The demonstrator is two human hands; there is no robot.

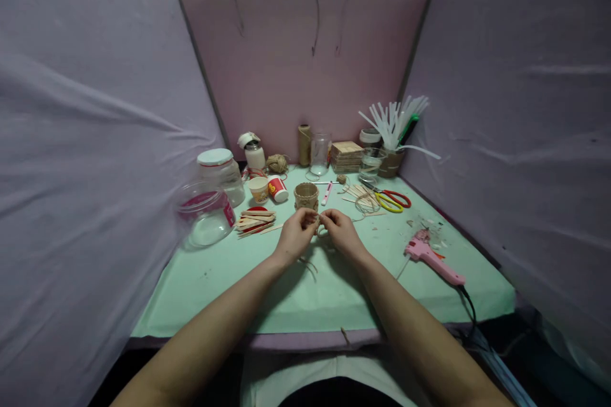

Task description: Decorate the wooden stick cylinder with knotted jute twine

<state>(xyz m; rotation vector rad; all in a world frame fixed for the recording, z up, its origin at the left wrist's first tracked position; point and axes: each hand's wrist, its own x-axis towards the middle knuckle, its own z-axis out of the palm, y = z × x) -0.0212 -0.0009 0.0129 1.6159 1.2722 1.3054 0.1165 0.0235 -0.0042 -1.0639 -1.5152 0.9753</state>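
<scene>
My left hand (300,229) and my right hand (340,230) meet over the middle of the table, fingertips pinched together. Between them runs a piece of thin brown twine (321,230), with a small loop below the fingertips. Loose twine ends (309,264) trail beneath my left wrist. Right behind the hands stands a small cup wrapped in twine (306,196), upright, with a braided-looking rim; its lower part is partly hidden by my fingers.
At right lie a pink hot glue gun (434,257), scissors (394,200) and a pile of thin sticks (358,196). Craft sticks (255,221), paper cups (258,191) and clear jars (205,216) stand left. Behind are a twine spool (304,145), wooden squares (346,156) and white glue sticks (391,121).
</scene>
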